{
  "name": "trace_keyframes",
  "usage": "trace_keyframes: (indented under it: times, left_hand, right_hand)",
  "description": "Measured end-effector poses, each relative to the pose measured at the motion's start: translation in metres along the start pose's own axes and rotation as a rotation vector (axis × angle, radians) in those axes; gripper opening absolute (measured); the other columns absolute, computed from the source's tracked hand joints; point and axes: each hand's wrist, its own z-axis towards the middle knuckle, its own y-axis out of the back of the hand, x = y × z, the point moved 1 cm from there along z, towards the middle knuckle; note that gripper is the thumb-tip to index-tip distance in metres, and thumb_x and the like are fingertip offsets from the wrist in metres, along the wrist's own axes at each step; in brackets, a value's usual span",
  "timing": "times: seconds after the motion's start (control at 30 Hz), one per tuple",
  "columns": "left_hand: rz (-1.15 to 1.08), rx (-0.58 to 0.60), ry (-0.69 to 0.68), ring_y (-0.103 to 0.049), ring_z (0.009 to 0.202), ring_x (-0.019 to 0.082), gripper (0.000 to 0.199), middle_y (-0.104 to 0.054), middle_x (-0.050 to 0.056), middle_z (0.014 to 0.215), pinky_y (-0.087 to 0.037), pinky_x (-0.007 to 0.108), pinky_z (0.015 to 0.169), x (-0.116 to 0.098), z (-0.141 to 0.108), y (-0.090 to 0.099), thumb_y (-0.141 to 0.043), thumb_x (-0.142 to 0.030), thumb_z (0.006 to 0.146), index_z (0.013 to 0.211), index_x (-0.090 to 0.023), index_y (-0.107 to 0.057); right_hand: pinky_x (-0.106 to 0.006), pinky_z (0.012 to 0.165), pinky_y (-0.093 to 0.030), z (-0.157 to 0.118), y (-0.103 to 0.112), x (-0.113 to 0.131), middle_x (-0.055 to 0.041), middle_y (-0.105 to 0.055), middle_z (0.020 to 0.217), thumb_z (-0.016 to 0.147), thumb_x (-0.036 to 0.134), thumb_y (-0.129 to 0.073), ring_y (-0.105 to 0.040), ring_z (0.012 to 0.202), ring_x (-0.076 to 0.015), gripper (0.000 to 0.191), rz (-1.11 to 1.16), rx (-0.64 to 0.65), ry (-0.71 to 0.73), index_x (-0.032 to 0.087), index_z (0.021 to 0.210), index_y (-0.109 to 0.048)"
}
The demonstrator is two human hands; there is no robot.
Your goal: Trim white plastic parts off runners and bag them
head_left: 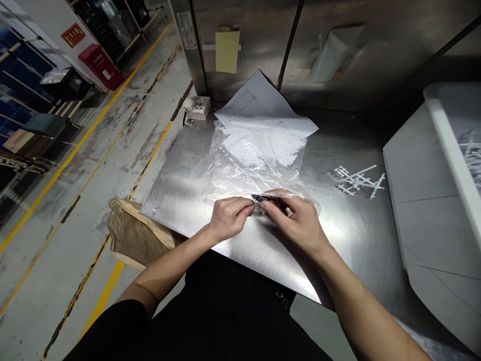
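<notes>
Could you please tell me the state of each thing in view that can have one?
Left hand: closed, fingertips together.
Right hand: closed on the dark tool.
Clear bag: crumpled, white bits inside; its mouth is unclear.
Paper: creased, partly over the bag.
White sticks: loosely piled.
Tub: open, sticks inside.
Socket: plug in.
Brown bag: crumpled.
</notes>
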Motion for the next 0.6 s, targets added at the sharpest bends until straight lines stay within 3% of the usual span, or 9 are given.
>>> trace_keyframes:
  times: [0.13,0.6]
  left_hand:
    - [0.0,0.004,0.017,-0.076,0.075,0.017,0.023,-0.08,0.002,0.083,-0.06,0.029,0.073,0.0,0.0004,0.0004,-0.061,-0.023,0.113,0.095,-0.02,-0.075]
    - [0.018,-0.016,0.024,-0.081,0.08,0.019,0.022,-0.085,0.004,0.09,-0.062,0.032,0.076,0.002,-0.0004,0.0002,-0.063,-0.026,0.113,0.098,-0.02,-0.078]
  right_hand:
    - [-0.037,0.069,-0.052,0.0004,0.0,0.0016,-0.0067,-0.084,0.1,0.103,0.048,-0.074,-0.075,0.083,-0.0244,0.028,0.021,-0.007,-0.013,0.023,0.108,-0.085]
    - [-0.039,0.074,-0.06,-0.0006,0.0019,0.0018,-0.0059,-0.086,0.097,0.103,0.046,-0.076,-0.078,0.083,-0.0251,0.027,-0.008,-0.004,0.03,0.024,0.113,-0.087]
